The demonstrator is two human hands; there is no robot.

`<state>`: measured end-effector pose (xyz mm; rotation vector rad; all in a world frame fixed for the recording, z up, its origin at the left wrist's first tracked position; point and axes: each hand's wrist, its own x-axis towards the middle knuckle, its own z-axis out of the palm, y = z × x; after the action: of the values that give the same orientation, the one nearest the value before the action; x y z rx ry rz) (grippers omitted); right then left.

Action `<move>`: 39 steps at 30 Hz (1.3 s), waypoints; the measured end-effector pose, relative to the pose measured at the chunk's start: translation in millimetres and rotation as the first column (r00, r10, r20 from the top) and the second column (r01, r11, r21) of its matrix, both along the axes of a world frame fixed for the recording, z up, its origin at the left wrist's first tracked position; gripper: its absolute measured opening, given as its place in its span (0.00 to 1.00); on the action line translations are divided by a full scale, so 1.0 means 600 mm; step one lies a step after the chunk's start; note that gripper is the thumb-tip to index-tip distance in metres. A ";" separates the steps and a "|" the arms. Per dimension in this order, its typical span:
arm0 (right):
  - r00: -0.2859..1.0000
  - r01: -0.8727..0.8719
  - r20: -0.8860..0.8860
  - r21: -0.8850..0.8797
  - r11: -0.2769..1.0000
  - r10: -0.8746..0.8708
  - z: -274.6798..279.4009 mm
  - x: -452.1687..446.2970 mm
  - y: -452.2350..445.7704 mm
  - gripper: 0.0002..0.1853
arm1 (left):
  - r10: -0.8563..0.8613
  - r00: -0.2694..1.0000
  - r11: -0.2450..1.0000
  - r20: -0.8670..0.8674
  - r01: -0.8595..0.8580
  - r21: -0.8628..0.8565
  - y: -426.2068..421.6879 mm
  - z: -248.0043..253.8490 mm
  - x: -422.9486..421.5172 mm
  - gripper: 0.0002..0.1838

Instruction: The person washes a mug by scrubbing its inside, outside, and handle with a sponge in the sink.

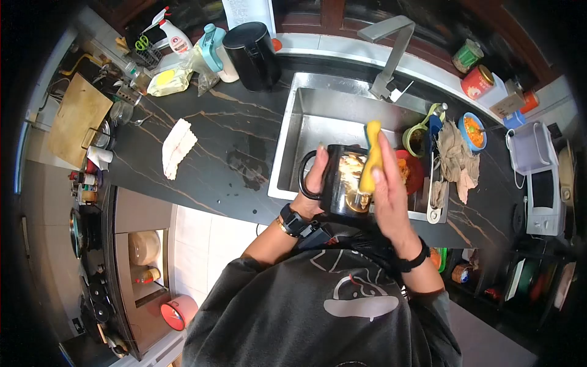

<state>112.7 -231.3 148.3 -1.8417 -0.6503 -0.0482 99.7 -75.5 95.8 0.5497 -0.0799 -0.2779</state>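
A black mug (333,183) with a shiny picture on its side is held over the front edge of the sink (276,153). My left hand (313,183) grips it on the handle side. In my right hand (391,196) is a yellow sponge (372,159) with a dark blue-green layer, pressed against the mug's right side. Right of the hands, partly hidden by them, a red bowl (416,174) with orange bits sits in the sink area.
Behind the sink rises a square faucet (394,61). Grey cloths (455,150) and a blue bowl (472,131) are to the right. A white cloth (178,148), a black pitcher (251,56) and a wooden board (79,122) are to the left.
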 end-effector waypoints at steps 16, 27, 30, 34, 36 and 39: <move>0.999 -0.021 0.020 -0.160 0.987 0.025 -0.017 -0.052 -0.002 0.32 | 0.126 0.991 0.990 -0.047 -0.123 0.068 0.006 -0.015 0.010 0.40; 0.965 0.033 -0.262 0.122 0.992 0.000 -0.027 0.034 -0.002 0.24 | -0.084 0.996 0.990 -0.042 0.078 -0.118 0.004 -0.039 0.007 0.43; 0.687 0.397 -0.679 0.649 0.648 0.259 -0.063 0.030 -0.014 0.22 | -0.078 0.997 0.987 -0.014 0.076 -0.141 0.012 -0.033 0.009 0.44; 0.671 0.425 -0.658 0.719 0.550 0.342 -0.060 -0.009 -0.009 0.19 | 0.028 0.998 1.000 0.061 -0.028 0.004 0.015 -0.035 0.006 0.46; 0.694 0.342 -0.639 0.697 0.630 0.331 -0.064 -0.020 -0.015 0.18 | 0.082 0.991 0.994 0.105 -0.088 0.059 0.018 -0.038 0.009 0.46; 0.705 0.207 -0.618 0.648 0.733 0.347 -0.091 -0.023 -0.033 0.16 | 0.060 0.990 0.998 0.127 -0.060 0.002 0.020 -0.027 0.008 0.46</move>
<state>99.1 -250.9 93.4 -0.9562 -0.0952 0.4269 104.4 -63.8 79.9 0.5744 -0.1854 -0.1843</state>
